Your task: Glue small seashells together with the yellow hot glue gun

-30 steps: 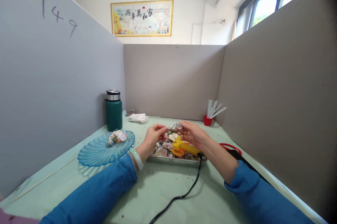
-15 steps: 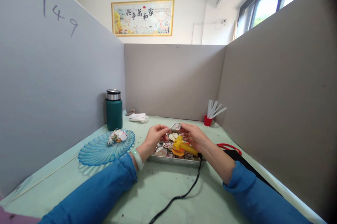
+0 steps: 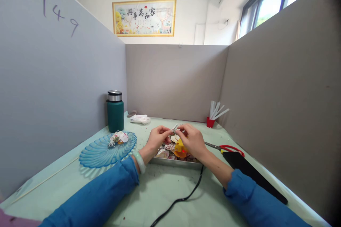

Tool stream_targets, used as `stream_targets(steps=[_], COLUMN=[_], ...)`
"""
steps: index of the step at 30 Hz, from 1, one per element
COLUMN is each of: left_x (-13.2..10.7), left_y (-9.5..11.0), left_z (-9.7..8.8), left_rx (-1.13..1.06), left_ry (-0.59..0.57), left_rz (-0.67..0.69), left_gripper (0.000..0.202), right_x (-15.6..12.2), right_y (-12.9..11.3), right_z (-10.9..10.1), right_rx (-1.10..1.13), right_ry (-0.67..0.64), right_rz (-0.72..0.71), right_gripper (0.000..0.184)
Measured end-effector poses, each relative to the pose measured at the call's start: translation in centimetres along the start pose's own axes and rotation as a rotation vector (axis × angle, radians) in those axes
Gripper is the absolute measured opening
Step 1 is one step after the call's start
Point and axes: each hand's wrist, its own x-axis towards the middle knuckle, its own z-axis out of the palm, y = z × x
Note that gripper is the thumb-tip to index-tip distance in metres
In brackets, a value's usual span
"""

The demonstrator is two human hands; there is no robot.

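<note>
Small piece [image 3: 174, 130] is pinched at thumb and fingertips by both left hand [image 3: 159, 137] and right hand [image 3: 190, 139]; tips nearly meeting. Piece is held above the far part of the metal tray [image 3: 176, 162], clear of the shells. Mostly covered by fingers, so its kind can't be told. Short white stick [image 3: 174, 126] is seen slanting up right behind the fingertips; whether it is gripped can't be told.

Tray is filled with mixed shells [image 3: 163, 153]. Yellow tool [image 3: 180, 145] is laid over them, partly hidden by the right hand. Black cord [image 3: 183, 199] is run from the tray's near edge toward the front of the table [image 3: 160, 188].

Left side: blue plate [image 3: 97, 156] is set on the table, a shell cluster [image 3: 119, 138] placed near its far edge. Green bottle [image 3: 115, 117] is stood upright just behind. Thin rod [image 3: 45, 180] is laid near the left wall. White bag [image 3: 140, 119] is left toward the back.

Right side: red-handled scissors [image 3: 231, 149] are laid beside a black flat object [image 3: 254, 175]. White sticks [image 3: 215, 110] are kept in a red cup [image 3: 210, 123] near the back corner.
</note>
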Motion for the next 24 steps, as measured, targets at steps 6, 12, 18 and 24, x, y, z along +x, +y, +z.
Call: stream_targets(steps=[6, 12, 18, 24], left_x=[-0.2, -0.1, 0.1, 0.4], left_y=[0.3, 0.0, -0.4, -0.7], left_z=[0.1, 0.0, -0.3, -0.8], left_rx=[0.004, 0.008, -0.005, -0.130], left_ry=[-0.029, -0.036, -0.055, -0.017], left_rz=[-0.005, -0.021, -0.057, -0.173], left_gripper=[0.024, 0.023, 0.024, 0.022], right_x=[-0.3, -0.5, -0.6, 0.1], right_y=[0.3, 0.2, 0.3, 0.6], right_z=[0.4, 0.5, 1.0, -0.7], right_rx=[-0.066, -0.114, -0.115, -0.162], right_ry=[-0.010, -0.003, -0.013, -0.131], right_rz=[-0.033, -0.051, -0.039, 0.033], right_gripper=[0.022, 0.022, 0.025, 0.034])
